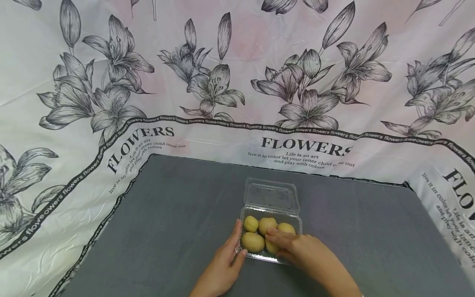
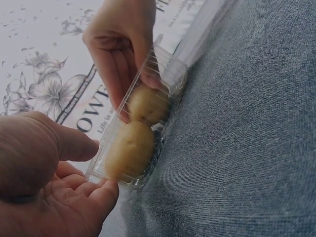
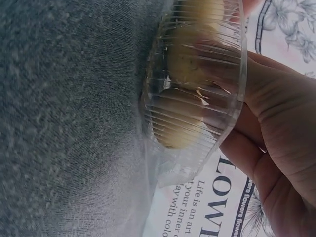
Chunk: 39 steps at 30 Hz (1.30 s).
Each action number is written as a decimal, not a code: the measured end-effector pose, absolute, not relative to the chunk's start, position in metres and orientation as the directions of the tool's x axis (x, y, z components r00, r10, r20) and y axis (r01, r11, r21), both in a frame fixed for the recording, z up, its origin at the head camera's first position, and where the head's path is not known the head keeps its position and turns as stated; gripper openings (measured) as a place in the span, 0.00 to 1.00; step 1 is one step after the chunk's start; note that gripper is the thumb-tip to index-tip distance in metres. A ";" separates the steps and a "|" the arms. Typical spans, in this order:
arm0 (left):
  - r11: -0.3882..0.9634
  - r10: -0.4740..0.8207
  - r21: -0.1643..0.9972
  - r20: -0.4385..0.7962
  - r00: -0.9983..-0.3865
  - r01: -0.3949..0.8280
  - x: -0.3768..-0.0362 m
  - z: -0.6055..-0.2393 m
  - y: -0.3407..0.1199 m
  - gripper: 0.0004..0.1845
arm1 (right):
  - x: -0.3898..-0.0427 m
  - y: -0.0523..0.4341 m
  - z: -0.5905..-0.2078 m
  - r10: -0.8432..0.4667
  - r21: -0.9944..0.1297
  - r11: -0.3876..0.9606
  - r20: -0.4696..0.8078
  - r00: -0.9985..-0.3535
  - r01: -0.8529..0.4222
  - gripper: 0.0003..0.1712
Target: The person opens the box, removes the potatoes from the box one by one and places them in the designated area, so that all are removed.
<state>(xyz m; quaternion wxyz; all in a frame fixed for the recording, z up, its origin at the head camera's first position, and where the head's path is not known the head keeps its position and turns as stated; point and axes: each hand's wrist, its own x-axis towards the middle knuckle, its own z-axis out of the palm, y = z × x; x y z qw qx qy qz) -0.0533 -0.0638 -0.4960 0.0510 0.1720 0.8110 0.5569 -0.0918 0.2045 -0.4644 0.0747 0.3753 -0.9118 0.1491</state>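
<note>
A clear plastic clamshell box holds several yellowish potatoes, and its hinged lid lies folded back. My left hand is at the box's left front corner, fingers straight along the side wall and thumb by the front. My right hand reaches in over the front right part. In the left wrist view, its thumb and fingers pinch a potato in the front row. A second potato sits beside it, near the left hand. The right wrist view shows another potato through the ribbed wall; my right hand hides part of the contents.
The box stands on a dark grey tabletop. Behind it and at both sides hangs a white cloth printed with flowers and lettering, meeting the tabletop along its edges.
</note>
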 end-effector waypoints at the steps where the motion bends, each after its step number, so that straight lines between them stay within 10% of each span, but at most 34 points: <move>1: 0.320 0.337 0.921 0.109 -0.935 0.222 -0.053 -0.496 -0.064 0.38 | -0.092 0.205 -0.465 -0.663 -0.224 0.669 0.251 -0.705 -0.709 0.30; 39: 0.302 0.346 0.931 0.091 -0.934 0.203 -0.052 -0.496 -0.063 0.38 | -0.112 0.252 -0.438 -0.575 -0.208 0.670 0.461 -0.675 -0.713 0.41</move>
